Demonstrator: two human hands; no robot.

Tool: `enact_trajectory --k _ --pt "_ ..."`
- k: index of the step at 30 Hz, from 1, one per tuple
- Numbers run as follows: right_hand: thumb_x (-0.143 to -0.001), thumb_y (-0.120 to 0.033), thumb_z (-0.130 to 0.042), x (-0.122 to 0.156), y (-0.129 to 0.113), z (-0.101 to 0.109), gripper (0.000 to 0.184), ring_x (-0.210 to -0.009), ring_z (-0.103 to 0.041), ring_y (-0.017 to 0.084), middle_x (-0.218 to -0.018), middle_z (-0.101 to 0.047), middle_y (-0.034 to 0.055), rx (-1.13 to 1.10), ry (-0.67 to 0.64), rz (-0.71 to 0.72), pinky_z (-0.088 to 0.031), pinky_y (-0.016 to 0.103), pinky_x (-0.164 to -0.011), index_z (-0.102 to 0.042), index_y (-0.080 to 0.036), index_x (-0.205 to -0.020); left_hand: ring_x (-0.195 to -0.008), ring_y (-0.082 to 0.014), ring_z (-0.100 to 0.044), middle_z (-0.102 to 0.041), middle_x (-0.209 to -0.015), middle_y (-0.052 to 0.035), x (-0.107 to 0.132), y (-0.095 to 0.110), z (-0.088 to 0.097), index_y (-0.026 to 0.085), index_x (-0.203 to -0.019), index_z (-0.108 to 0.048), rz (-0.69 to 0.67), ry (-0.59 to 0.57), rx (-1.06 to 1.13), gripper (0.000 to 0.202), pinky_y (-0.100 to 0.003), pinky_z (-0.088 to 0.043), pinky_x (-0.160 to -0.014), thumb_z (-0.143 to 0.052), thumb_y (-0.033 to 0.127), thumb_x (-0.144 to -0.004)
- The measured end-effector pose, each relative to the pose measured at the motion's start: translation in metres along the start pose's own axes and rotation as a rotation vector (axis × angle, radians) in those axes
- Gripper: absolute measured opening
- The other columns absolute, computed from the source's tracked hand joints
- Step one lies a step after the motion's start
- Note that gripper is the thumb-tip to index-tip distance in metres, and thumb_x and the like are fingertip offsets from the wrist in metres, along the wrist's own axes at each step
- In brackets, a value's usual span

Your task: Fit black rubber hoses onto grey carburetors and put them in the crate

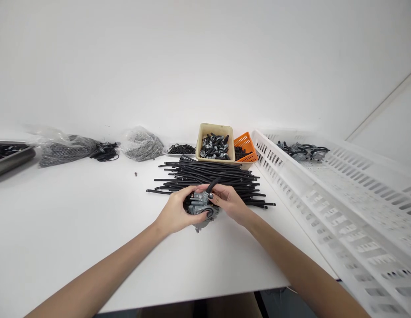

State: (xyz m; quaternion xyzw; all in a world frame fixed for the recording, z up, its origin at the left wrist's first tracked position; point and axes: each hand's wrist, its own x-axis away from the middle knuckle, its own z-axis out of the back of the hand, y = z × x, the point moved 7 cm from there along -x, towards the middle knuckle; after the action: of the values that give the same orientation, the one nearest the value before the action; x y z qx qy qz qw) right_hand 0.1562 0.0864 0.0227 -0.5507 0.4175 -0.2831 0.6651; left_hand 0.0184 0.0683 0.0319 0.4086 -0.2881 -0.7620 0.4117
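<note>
A grey metal carburetor (pixel 199 204) is held over the white table, just in front of a pile of black rubber hoses (pixel 205 174). My left hand (pixel 179 211) wraps round its left side, thumb across the front. At its upper right, my right hand (pixel 229 201) pinches a short black hose (pixel 212 184) that sticks up from the carburetor; the thumb presses at the hose's lower end. Whether the hose sits on a fitting there is hidden by the fingers.
Behind the hoses stand a cream bin (pixel 215 160) of small metal-and-black parts and an orange basket (pixel 254 152). A large white crate (pixel 311 198) with several carburetors (pixel 303 151) fills the right. Plastic bags (pixel 142 143), black rings (pixel 181 149) and a metal tray (pixel 15 161) line the back left.
</note>
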Motion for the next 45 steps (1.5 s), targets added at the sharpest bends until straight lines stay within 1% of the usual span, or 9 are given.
enact_trajectory --k 5,10,12,16,19,21,30,37,45 --pt "-0.077 -0.056 -0.078 0.000 0.001 0.005 0.040 -0.080 -0.061 0.019 -0.092 -0.071 0.0058 0.093 0.069 -0.007 -0.049 0.033 -0.074 -0.077 -0.022 -0.097 -0.097 -0.0234 -0.071 -0.076 -0.110 -0.0043 0.001 0.001 0.001 0.020 -0.117 -0.066 -0.015 0.012 0.004 0.049 -0.034 -0.056 -0.088 -0.075 0.025 -0.069" --pt "-0.085 -0.051 -0.072 -0.001 -0.003 0.009 0.040 -0.105 -0.066 0.021 -0.113 -0.074 0.0068 -0.117 0.070 0.019 -0.049 0.037 -0.098 -0.073 -0.025 -0.116 -0.097 -0.0263 -0.072 -0.077 -0.110 -0.0076 0.001 -0.001 0.002 0.018 -0.117 -0.066 0.005 0.012 -0.007 0.052 -0.038 -0.057 -0.090 -0.076 0.032 -0.069" --pt "-0.086 -0.050 -0.072 -0.001 -0.005 0.014 0.039 -0.106 -0.067 0.021 -0.111 -0.076 0.0066 -0.172 0.137 0.040 -0.050 0.039 -0.100 -0.072 -0.026 -0.116 -0.094 -0.0261 -0.073 -0.077 -0.109 -0.0080 0.001 -0.002 0.001 0.017 -0.119 -0.065 0.020 -0.003 -0.015 0.054 -0.039 -0.057 -0.090 -0.077 0.033 -0.069" --pt "-0.079 -0.044 -0.079 0.004 -0.017 0.024 0.023 -0.088 -0.070 0.021 -0.088 -0.078 0.0049 0.036 0.389 0.191 -0.057 0.038 -0.083 -0.078 -0.024 -0.090 -0.094 -0.0254 -0.072 -0.076 -0.110 -0.0084 0.001 -0.002 0.002 0.016 -0.118 -0.066 0.032 0.018 -0.013 0.053 -0.039 -0.056 -0.090 -0.077 0.033 -0.069" --pt "-0.076 -0.028 -0.082 0.015 -0.036 0.022 0.007 -0.081 -0.064 0.018 -0.079 -0.074 0.0015 0.333 0.561 0.357 -0.054 0.034 -0.078 -0.079 -0.027 -0.082 -0.098 -0.0256 -0.071 -0.076 -0.111 -0.0081 0.002 -0.001 0.001 0.017 -0.117 -0.066 0.017 0.015 -0.004 0.052 -0.037 -0.055 -0.090 -0.077 0.031 -0.068" --pt "-0.075 -0.022 -0.083 0.022 -0.046 0.018 0.010 -0.077 -0.061 0.017 -0.075 -0.072 0.0000 0.491 0.617 0.444 -0.052 0.032 -0.075 -0.080 -0.029 -0.082 -0.099 -0.0254 -0.070 -0.075 -0.111 -0.0077 0.001 0.000 0.001 0.017 -0.117 -0.066 0.005 0.006 -0.001 0.053 -0.037 -0.055 -0.090 -0.078 0.030 -0.067" --pt "-0.089 -0.021 -0.068 0.013 -0.034 0.021 0.023 -0.087 -0.063 0.019 -0.094 -0.076 0.0037 0.405 0.344 0.486 -0.056 0.035 -0.080 -0.077 -0.029 -0.109 -0.095 -0.0260 -0.071 -0.076 -0.109 -0.0074 0.000 -0.004 0.002 0.017 -0.117 -0.067 0.021 0.005 -0.003 0.051 -0.036 -0.055 -0.089 -0.078 0.033 -0.070" --pt "-0.088 -0.031 -0.071 0.009 -0.025 0.024 0.015 -0.086 -0.065 0.019 -0.092 -0.076 0.0045 0.357 0.341 0.461 -0.057 0.036 -0.078 -0.079 -0.028 -0.101 -0.095 -0.0262 -0.071 -0.076 -0.109 -0.0073 0.000 -0.002 0.002 0.018 -0.118 -0.067 0.016 0.002 -0.006 0.051 -0.036 -0.055 -0.089 -0.079 0.033 -0.070" --pt "-0.084 -0.028 -0.073 0.009 -0.025 0.026 0.014 -0.081 -0.063 0.018 -0.085 -0.075 0.0032 0.361 0.357 0.455 -0.056 0.035 -0.074 -0.079 -0.029 -0.097 -0.099 -0.0266 -0.071 -0.075 -0.112 -0.0083 0.001 -0.003 0.002 0.017 -0.118 -0.066 0.006 -0.001 -0.023 0.053 -0.037 -0.055 -0.090 -0.078 0.033 -0.069"
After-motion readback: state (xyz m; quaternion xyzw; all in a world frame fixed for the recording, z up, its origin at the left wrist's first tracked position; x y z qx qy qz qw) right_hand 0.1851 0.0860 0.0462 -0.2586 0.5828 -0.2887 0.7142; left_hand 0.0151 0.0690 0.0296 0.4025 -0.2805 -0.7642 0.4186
